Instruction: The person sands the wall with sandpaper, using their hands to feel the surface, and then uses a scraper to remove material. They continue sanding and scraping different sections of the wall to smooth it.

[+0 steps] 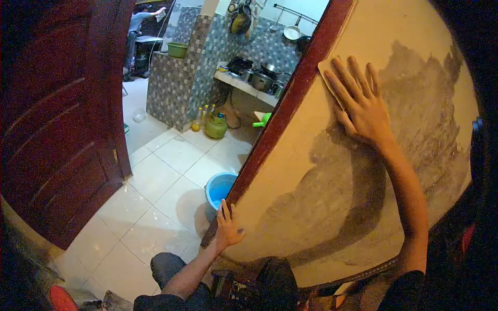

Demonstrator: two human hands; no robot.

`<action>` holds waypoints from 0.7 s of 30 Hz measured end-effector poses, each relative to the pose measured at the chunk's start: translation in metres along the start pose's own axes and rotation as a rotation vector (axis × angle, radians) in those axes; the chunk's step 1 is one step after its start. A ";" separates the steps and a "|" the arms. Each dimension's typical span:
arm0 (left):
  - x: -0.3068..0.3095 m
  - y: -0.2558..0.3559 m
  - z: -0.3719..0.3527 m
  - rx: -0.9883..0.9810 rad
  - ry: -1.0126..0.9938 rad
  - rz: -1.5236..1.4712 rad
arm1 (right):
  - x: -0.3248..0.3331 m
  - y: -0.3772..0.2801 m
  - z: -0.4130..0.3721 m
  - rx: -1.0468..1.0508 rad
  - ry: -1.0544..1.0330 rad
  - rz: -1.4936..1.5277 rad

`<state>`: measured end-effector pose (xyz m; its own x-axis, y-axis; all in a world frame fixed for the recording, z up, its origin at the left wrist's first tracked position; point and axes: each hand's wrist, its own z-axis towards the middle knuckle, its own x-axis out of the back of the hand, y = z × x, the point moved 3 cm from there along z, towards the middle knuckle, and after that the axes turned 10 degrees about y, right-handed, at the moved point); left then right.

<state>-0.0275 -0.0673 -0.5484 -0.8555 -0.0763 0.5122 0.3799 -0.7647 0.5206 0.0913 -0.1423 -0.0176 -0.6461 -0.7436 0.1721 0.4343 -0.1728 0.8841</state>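
High on the yellowish wall [290, 181], my right hand [358, 103] lies flat with its fingers spread, pressing a thin pale sheet [326, 66] against the surface. The sheet looks like sandpaper; most of it is hidden under the palm. Around that hand, large rough grey patches [415, 98] show where the wall's coating is gone. Lower down, my left hand [227, 227] rests by the bottom of the dark red door frame [275, 124], fingers apart and holding nothing.
A blue bucket [220, 189] stands on the tiled floor [150, 223] just beyond the frame. At left is an open dark red door [67, 119]. Further back are a green gas cylinder [215, 126], a counter with pots [261, 80], a green basin [177, 50] and another person [137, 26].
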 end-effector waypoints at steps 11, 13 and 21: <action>-0.001 0.002 -0.006 0.040 -0.059 0.006 | -0.001 0.011 0.005 0.004 0.045 -0.031; -0.001 0.000 -0.006 0.010 -0.030 -0.033 | -0.006 0.007 0.005 -0.049 0.063 -0.096; -0.005 -0.001 -0.011 -0.008 -0.003 -0.007 | -0.005 0.005 -0.009 0.122 0.002 -0.057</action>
<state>-0.0273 -0.0730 -0.5586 -0.8570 -0.0685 0.5108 0.3707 -0.7705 0.5186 0.1024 -0.1449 -0.0176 -0.6663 -0.7360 0.1195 0.3173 -0.1348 0.9387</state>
